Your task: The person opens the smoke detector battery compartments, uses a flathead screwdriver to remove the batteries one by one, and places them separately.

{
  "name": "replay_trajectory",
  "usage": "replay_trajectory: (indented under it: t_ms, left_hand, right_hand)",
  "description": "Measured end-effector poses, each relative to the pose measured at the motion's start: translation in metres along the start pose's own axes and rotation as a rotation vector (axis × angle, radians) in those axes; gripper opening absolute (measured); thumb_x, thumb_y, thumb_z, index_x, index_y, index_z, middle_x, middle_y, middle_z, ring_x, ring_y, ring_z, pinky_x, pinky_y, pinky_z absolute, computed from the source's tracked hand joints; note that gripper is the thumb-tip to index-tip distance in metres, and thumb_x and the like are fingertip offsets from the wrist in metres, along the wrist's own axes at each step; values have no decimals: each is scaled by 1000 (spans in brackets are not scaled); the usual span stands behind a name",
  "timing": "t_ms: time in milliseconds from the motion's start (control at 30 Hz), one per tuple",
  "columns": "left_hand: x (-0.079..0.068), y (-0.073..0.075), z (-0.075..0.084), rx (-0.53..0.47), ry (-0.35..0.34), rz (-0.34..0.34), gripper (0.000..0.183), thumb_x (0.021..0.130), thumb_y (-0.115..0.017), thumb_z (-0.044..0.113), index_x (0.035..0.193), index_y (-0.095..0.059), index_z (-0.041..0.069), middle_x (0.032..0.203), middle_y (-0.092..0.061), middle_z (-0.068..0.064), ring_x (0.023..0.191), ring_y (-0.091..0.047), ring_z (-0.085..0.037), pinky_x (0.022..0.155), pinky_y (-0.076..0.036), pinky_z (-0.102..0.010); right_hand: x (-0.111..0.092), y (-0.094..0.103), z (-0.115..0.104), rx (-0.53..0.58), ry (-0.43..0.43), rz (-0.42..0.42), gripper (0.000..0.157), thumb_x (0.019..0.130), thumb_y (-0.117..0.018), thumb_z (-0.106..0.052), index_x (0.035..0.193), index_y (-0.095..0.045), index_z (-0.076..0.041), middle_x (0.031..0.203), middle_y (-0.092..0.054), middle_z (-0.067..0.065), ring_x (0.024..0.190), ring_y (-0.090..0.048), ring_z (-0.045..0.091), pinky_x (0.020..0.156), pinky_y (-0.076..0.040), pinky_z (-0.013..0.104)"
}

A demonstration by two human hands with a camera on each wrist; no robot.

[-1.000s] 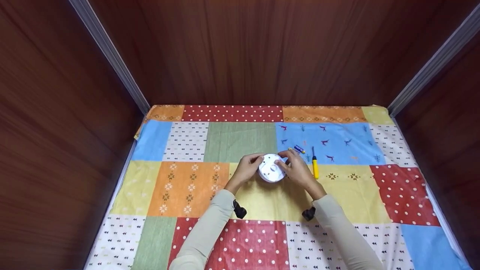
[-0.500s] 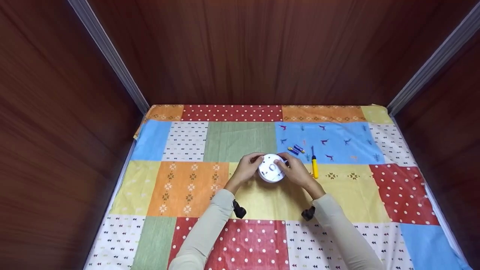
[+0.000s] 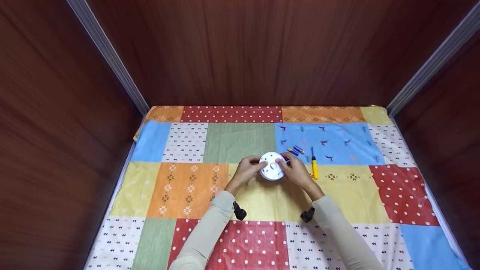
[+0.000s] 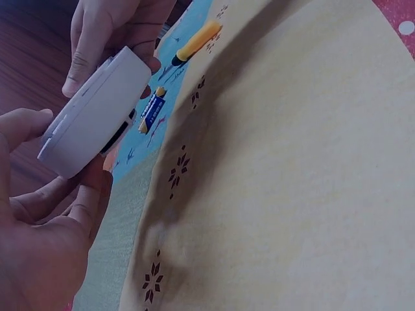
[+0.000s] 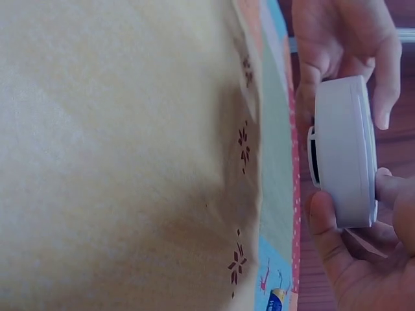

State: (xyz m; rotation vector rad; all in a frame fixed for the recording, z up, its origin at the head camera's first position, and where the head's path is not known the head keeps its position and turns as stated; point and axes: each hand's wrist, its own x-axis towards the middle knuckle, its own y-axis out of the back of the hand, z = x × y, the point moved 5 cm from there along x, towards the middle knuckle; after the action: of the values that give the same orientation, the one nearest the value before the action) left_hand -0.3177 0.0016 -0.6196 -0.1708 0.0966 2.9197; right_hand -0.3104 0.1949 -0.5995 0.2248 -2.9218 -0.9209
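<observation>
Both hands hold a round, white plastic disc-shaped device [image 3: 270, 174] over the yellow patch of the cloth. Its flat face, with a raised ring in the middle and several small dark holes, points up toward the head camera. My left hand [image 3: 245, 171] grips the left rim, thumb on the face and fingers beneath. On the opposite rim, my right hand [image 3: 298, 172] pinches with its thumb on the face too. In the right wrist view, the thick side wall of the device [image 5: 343, 155] shows, with a dark slotted part on its underside.
Two blue batteries [image 3: 293, 152] with yellow ends lie just beyond my right hand. Right of them rests a screwdriver [image 3: 315, 168] with a yellow handle. A patchwork cloth [image 3: 195, 187] covers the table, and brown wood-look panels [image 3: 240, 52] enclose three sides.
The device has turned slightly and shifted a little away from me. My left thumb has slid further onto its face. The right fingers have drawn in, uncovering the batteries.
</observation>
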Motion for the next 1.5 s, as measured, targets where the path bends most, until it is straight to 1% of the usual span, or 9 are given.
replay_trajectory:
  t_ms: [133,333,500,700,800,933,1100,1267,1500]
  left_hand:
    - [-1,-3,-2,-24,-9,-17,38,100,-73,15,131,-68,-6,123,-72,-20,105,-66,-17,87,-58,-25]
    - [-4,-7,-3,-18,5,-59,42,106,-65,19,143,-62,-2,119,-64,-14,95,-63,-13,86,-64,-43]
    - [-4,-8,-5,-42,-7,-68,45,109,-62,17,150,-55,0,125,-59,-18,93,-67,-16,86,-65,-55]
    - [-4,-7,-6,31,-66,7,41,107,-66,19,142,-60,-1,128,-67,-21,108,-69,-21,89,-62,-36]
    - [-4,-7,-6,42,-77,17,43,105,-68,18,144,-62,1,122,-68,-19,106,-65,-20,90,-58,-34]
    - [-5,-8,-5,15,-68,-14,48,105,-67,15,151,-58,4,121,-65,-16,100,-59,-15,91,-60,-40]
    - [-8,-11,-5,-100,-8,-97,54,108,-61,10,160,-47,6,122,-57,-16,90,-65,-19,89,-64,-58]
    - [-8,-10,-6,-109,-9,-93,55,108,-60,9,161,-44,3,123,-55,-16,94,-61,-15,92,-63,-60]
    - [-6,-8,-6,-174,-19,-70,54,109,-58,7,161,-44,3,119,-53,-14,95,-57,-16,96,-61,-61]
  right_hand:
    - [-1,-1,1,14,-1,23,36,110,-62,-23,136,-63,3,122,-71,21,106,-66,30,88,-55,35]
    - [-3,-2,3,26,-16,58,38,109,-64,-24,135,-62,3,119,-69,22,105,-65,31,83,-54,32]
    - [-4,-3,5,54,-42,73,38,108,-65,-25,134,-62,2,117,-70,22,101,-66,29,73,-56,25]
    - [-5,-4,8,90,-82,106,37,108,-66,-26,131,-61,2,114,-70,23,95,-65,26,63,-57,23]
    - [-5,-5,9,102,-94,132,36,107,-67,-27,128,-60,2,111,-70,22,94,-65,25,63,-54,20]
    - [-6,-5,10,105,-100,161,35,107,-67,-27,126,-59,2,112,-70,22,96,-65,26,66,-52,18]
    - [-8,-5,12,113,-123,166,35,107,-67,-27,125,-58,1,113,-70,23,101,-67,29,70,-52,17]
    - [-9,-6,12,171,-148,165,36,107,-68,-30,127,-58,-1,114,-69,22,96,-66,24,66,-56,21]
    - [-6,-8,13,277,-128,135,38,107,-67,-28,132,-57,-1,122,-65,21,85,-66,14,67,-65,41]
